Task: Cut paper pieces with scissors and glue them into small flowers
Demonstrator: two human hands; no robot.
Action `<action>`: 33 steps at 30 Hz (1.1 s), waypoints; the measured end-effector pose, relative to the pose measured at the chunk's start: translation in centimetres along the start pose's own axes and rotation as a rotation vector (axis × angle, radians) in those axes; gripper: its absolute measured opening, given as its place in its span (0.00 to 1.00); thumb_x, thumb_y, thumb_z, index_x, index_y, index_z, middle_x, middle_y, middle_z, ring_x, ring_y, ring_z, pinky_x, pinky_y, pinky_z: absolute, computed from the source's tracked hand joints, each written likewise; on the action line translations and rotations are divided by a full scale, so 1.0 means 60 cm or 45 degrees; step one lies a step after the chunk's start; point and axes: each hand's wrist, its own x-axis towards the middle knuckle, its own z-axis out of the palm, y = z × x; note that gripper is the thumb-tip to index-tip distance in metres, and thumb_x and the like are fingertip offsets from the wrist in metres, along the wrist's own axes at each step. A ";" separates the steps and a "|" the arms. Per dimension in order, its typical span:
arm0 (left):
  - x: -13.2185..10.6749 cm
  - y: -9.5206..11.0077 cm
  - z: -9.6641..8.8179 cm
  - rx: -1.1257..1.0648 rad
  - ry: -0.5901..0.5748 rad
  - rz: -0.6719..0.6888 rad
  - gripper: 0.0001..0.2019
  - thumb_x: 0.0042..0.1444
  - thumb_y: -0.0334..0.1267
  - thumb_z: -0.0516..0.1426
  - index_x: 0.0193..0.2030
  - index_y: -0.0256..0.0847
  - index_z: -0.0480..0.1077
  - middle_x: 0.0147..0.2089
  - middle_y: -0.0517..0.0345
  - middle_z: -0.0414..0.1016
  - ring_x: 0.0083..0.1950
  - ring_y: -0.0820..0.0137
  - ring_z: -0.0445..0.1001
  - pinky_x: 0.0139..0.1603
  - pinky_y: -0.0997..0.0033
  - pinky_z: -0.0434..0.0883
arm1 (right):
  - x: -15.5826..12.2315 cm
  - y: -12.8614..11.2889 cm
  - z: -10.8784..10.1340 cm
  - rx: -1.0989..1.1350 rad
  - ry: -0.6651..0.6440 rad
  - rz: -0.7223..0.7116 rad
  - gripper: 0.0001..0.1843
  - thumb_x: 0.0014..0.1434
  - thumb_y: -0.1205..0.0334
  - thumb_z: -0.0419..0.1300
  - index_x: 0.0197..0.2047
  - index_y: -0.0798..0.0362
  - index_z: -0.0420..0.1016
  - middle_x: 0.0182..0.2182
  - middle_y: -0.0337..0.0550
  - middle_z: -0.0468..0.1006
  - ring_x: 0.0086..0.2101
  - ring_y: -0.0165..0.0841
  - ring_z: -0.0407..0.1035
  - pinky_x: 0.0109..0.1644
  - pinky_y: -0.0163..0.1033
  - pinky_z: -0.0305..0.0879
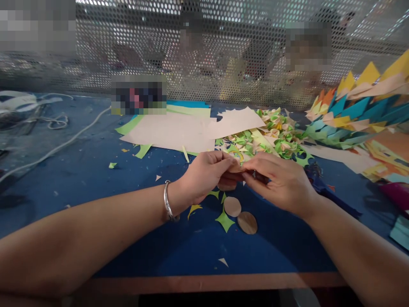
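My left hand (207, 175) and my right hand (281, 181) meet above the blue table (96, 179). Together they pinch a small beige paper piece (237, 168) between thumbs and fingers. A silver bangle (168, 201) circles my left wrist. Just below the hands lie two beige paper circles (232, 206), the second circle (247, 222) darker. Green and yellow paper offcuts (225, 221) lie beside them. Part of the held paper is hidden by my fingers.
Large beige paper sheets (179, 132) lie behind the hands, beside a heap of small green, yellow and beige folded pieces (271, 136). A stack of coloured pointed paper (361, 111) fills the right. A white cord (57, 147) crosses left. A perforated metal screen (223, 51) backs the table.
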 end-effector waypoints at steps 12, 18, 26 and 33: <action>-0.014 -0.011 0.001 0.375 -0.021 0.377 0.09 0.62 0.40 0.56 0.34 0.38 0.70 0.32 0.59 0.74 0.36 0.74 0.76 0.39 0.74 0.75 | 0.005 -0.011 -0.003 0.475 0.004 0.492 0.03 0.59 0.68 0.59 0.33 0.54 0.72 0.24 0.37 0.72 0.23 0.24 0.63 0.26 0.30 0.60; -0.017 -0.013 -0.006 0.725 -0.033 0.576 0.12 0.63 0.44 0.55 0.33 0.37 0.69 0.26 0.61 0.69 0.27 0.77 0.67 0.27 0.78 0.67 | 0.006 -0.011 -0.002 0.518 -0.004 0.560 0.04 0.58 0.65 0.61 0.31 0.54 0.72 0.23 0.36 0.72 0.22 0.24 0.63 0.25 0.30 0.60; -0.014 -0.014 -0.009 0.719 -0.039 0.509 0.11 0.62 0.44 0.56 0.37 0.38 0.71 0.25 0.59 0.73 0.26 0.75 0.70 0.27 0.76 0.67 | 0.008 -0.015 0.004 0.596 0.054 0.564 0.04 0.58 0.66 0.60 0.31 0.54 0.71 0.24 0.37 0.74 0.23 0.25 0.64 0.25 0.30 0.62; -0.015 -0.009 -0.009 0.913 0.070 0.551 0.13 0.62 0.44 0.55 0.32 0.38 0.72 0.25 0.59 0.75 0.26 0.75 0.71 0.26 0.78 0.65 | 0.004 -0.014 0.005 0.592 0.050 0.612 0.04 0.59 0.65 0.60 0.32 0.54 0.72 0.23 0.37 0.72 0.24 0.25 0.65 0.26 0.30 0.62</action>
